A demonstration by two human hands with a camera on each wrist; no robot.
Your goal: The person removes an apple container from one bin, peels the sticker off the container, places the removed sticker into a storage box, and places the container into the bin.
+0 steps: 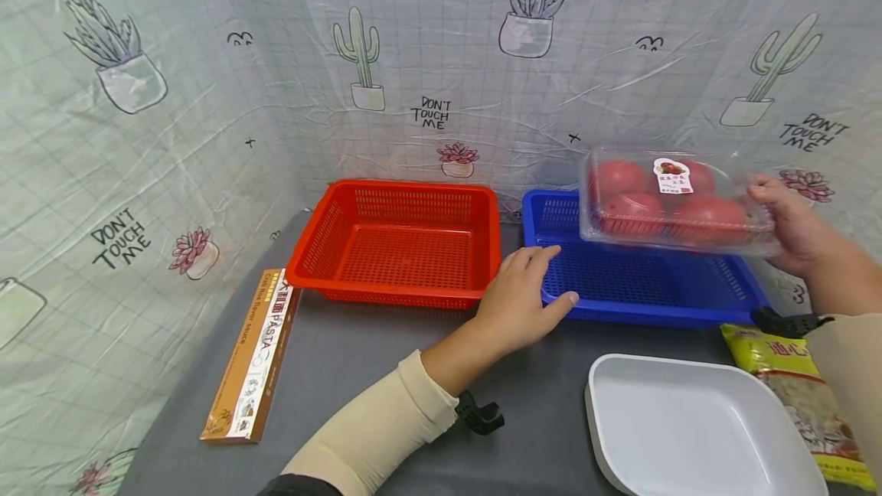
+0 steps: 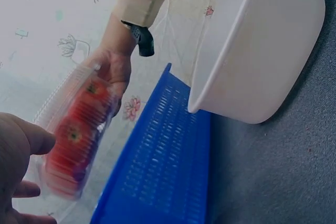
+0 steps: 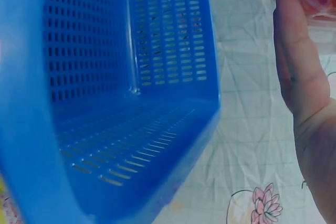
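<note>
My right hand (image 1: 795,228) grips the right end of a clear plastic box of tomatoes (image 1: 671,201), held above the blue basket (image 1: 641,312). Several red tomatoes show through the lid, which bears a white label. In the left wrist view the tomato box (image 2: 73,135) hangs tilted beside the basket's rim. My left hand (image 1: 520,293) is open between the red basket (image 1: 393,293) and the blue one, its fingers spread near the blue basket's left rim. In the right wrist view the right hand (image 3: 304,72) is at the box's edge, beside the blue basket (image 3: 173,98).
A white tub (image 1: 703,435) stands in front of the blue basket. To its right lies a yellow food packet (image 1: 802,396), partly covered by the right sleeve. An orange and white pasta box (image 1: 248,358) lies at the left. A printed sheet (image 1: 427,37) hangs behind.
</note>
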